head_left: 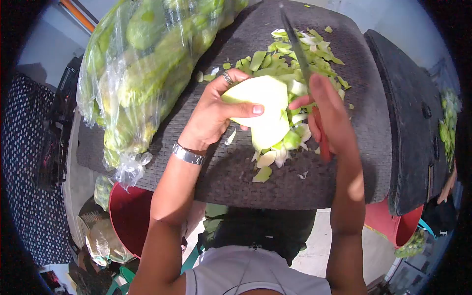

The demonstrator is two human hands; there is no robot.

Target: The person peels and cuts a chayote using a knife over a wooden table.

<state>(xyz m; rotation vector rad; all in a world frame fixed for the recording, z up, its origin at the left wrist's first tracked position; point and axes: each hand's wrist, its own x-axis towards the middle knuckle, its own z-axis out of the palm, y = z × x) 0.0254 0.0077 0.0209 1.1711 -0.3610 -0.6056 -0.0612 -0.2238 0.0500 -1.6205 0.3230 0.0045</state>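
Left hand (215, 112) grips pale fruit (269, 103), right hand (332, 113) grips knife (296, 43).
Thumb across the fruit's face likely steadies it against slipping; peelings (280, 65) lie below and beyond the hands, on the surface (231, 177).

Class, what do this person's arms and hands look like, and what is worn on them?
The left hand wears a silvery ring, with a silvery metal wristband below. The right hand shows no jewellery. Both forearms are bare of sleeves.
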